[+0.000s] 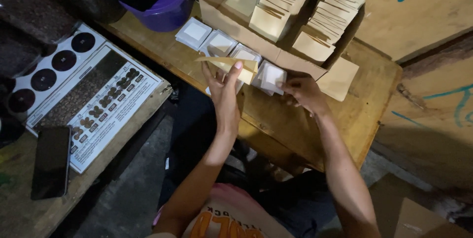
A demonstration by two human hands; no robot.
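Left hand [222, 86] is raised above the near edge of the worn wooden table [367, 105], fingers closed in a pinch on a flat tan paper pouch [227, 63]. The pouch is held roughly level, its open mouth towards 3 o'clock, and it hangs over the row of small white square filter packets [231, 51].

Right hand [304, 92] sits at 3 o'clock of the left hand, well apart from it, palm down on the table. Its fingertips [287, 86] are narrowed on the edge of the last white packet stack [272, 77] in the row; whether they grip it or only touch it I cannot tell.

The white packets lie in a slanted line from 10 o'clock to 4 o'clock along the outer wall of an open brown cardboard box [217, 11]. Inside the box, at 12 o'clock of the hands, stand upright rows of tan paper pouches [300, 6] like the held one. One more loose tan pouch [339, 78] lies flat on the table just beside the box, at 3 o'clock of the right hand.

At 11 o'clock of the box: a purple plastic tub [167, 6]. At 9 o'clock, on a separate bench: a printed laminated chart with dark round discs and brown bean pictures [84, 90]. A black phone [50, 161], screen dark, lies on the chart's lower corner at 8 o'clock.
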